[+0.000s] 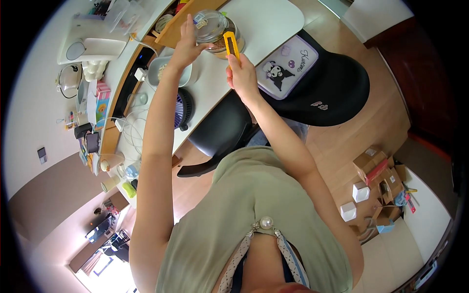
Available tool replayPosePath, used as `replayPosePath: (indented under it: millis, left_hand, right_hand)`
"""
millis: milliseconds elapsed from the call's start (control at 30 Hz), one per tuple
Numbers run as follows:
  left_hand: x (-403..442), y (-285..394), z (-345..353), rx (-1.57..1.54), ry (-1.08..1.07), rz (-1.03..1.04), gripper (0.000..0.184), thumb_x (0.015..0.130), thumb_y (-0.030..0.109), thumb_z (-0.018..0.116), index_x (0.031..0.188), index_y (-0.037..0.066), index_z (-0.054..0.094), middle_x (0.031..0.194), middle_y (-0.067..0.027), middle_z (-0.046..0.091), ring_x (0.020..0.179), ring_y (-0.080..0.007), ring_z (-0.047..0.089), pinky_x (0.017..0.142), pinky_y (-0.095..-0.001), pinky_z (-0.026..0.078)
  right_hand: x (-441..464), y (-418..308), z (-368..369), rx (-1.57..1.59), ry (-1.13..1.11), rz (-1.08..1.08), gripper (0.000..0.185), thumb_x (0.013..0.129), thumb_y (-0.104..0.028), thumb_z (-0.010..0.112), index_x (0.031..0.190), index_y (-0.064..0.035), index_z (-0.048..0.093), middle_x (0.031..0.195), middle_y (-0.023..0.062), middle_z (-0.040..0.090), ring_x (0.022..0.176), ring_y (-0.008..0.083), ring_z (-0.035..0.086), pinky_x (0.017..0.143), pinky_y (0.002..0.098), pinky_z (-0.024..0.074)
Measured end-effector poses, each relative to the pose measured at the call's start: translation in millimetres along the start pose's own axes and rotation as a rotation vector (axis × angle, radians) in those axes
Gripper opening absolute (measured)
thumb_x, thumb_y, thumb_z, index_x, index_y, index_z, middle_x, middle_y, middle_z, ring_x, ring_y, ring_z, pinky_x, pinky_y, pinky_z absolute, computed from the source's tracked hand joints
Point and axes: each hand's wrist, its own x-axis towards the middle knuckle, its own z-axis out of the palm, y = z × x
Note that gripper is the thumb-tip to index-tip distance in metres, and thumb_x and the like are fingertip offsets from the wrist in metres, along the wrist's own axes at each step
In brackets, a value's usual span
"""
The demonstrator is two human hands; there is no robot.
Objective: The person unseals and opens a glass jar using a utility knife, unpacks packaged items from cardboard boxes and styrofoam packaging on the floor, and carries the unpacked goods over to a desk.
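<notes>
A yellow box cutter is in my right hand, whose fingers wrap round its lower end. The cutter points away from me and overlaps the side of a clear jar with brown contents. My left hand is beside the jar on its left, fingers stretched out and thumb reaching toward the jar's lower part. Whether the thumb touches the glass is hard to tell. The jar's clear lid with a small label shows at its upper left. The jar stands near the far end of the white table.
A pale bowl and a dark round fan stand on the table beside my left forearm. Black chairs are at the table's right edge, one with a cartoon-printed pad. Cardboard boxes lie at the lower right.
</notes>
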Motion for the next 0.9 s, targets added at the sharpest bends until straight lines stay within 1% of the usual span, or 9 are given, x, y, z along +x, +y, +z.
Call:
replayPosePath:
  millis: [67,200,467,567,667,767,867,900]
  left_hand:
    - [-1,3,0,-0.011,-0.009,-0.046,0.109,0.068,0.028,0.079,0.144,0.007,0.005,0.139,-0.0199,0.028,0.123,-0.0351,0.040,0.098,-0.0381,0.041]
    - [-1,2,-1,0.027,-0.011,-0.041,0.108,0.067,0.030,0.079,0.144,0.008,0.006,0.139,-0.0193,0.028,0.120,-0.0359,0.044,0.094,-0.0396,0.044]
    - [0,3,-1,0.041,-0.030,-0.068,0.110,0.066,0.033,0.079,0.143,0.004,0.006,0.140,-0.0199,0.026,0.121,-0.0362,0.044,0.095,-0.0396,0.043]
    - [1,9,-5,0.023,-0.058,-0.095,0.110,0.068,0.026,0.079,0.143,0.002,0.002,0.141,-0.0213,0.022,0.122,-0.0368,0.041,0.095,-0.0384,0.042]
    - [5,-16,-3,-0.095,-0.175,-0.043,0.103,0.078,0.033,0.070,0.144,0.003,-0.004,0.145,-0.0223,0.014,0.131,-0.0366,0.030,0.103,-0.0375,0.034]
    - [15,-20,-5,-0.237,-0.248,-0.208,0.092,0.089,0.045,0.052,0.144,0.005,-0.009,0.147,-0.0226,0.006,0.137,-0.0359,0.015,0.109,-0.0368,0.023]
    - [12,-7,-9,-0.286,-0.260,-0.239,0.087,0.092,0.055,0.037,0.144,0.005,-0.011,0.149,-0.0224,0.001,0.139,-0.0347,0.006,0.112,-0.0375,0.015]
    - [12,-8,-8,-0.280,-0.257,-0.235,0.086,0.092,0.054,0.037,0.144,0.004,-0.011,0.148,-0.0226,0.001,0.139,-0.0347,0.007,0.111,-0.0377,0.015]
  right_hand:
    - [-3,3,4,-0.003,0.008,-0.014,0.021,0.096,-0.024,0.045,0.093,-0.0039,0.051,0.057,-0.0009,0.044,0.039,0.0069,0.039,0.035,0.0220,0.0285]
    - [-5,11,10,-0.001,0.010,-0.039,0.020,0.096,-0.024,0.046,0.088,-0.0054,0.048,0.056,-0.0010,0.044,0.038,0.0073,0.039,0.034,0.0223,0.0280]
    - [-15,12,25,0.028,0.030,-0.038,0.020,0.097,-0.023,0.044,0.094,-0.0045,0.049,0.057,-0.0010,0.044,0.038,0.0082,0.040,0.033,0.0227,0.0303]
    - [-18,13,29,0.020,0.029,-0.031,0.020,0.097,-0.023,0.043,0.095,-0.0039,0.049,0.057,-0.0005,0.045,0.038,0.0086,0.041,0.034,0.0227,0.0311]
    - [-18,15,31,-0.002,0.017,-0.025,0.020,0.097,-0.023,0.042,0.095,-0.0035,0.046,0.058,0.0010,0.046,0.040,0.0097,0.043,0.035,0.0235,0.0338]
    - [-19,15,33,-0.012,0.016,-0.025,0.020,0.097,-0.022,0.041,0.093,-0.0032,0.045,0.059,0.0019,0.046,0.040,0.0104,0.044,0.036,0.0238,0.0351]
    - [-19,17,35,0.001,0.027,-0.024,0.020,0.097,-0.022,0.040,0.093,-0.0031,0.044,0.059,0.0020,0.046,0.040,0.0105,0.044,0.036,0.0240,0.0353]
    - [-19,18,36,0.008,0.031,-0.022,0.020,0.097,-0.022,0.040,0.093,-0.0031,0.044,0.059,0.0019,0.046,0.040,0.0105,0.044,0.036,0.0241,0.0354]
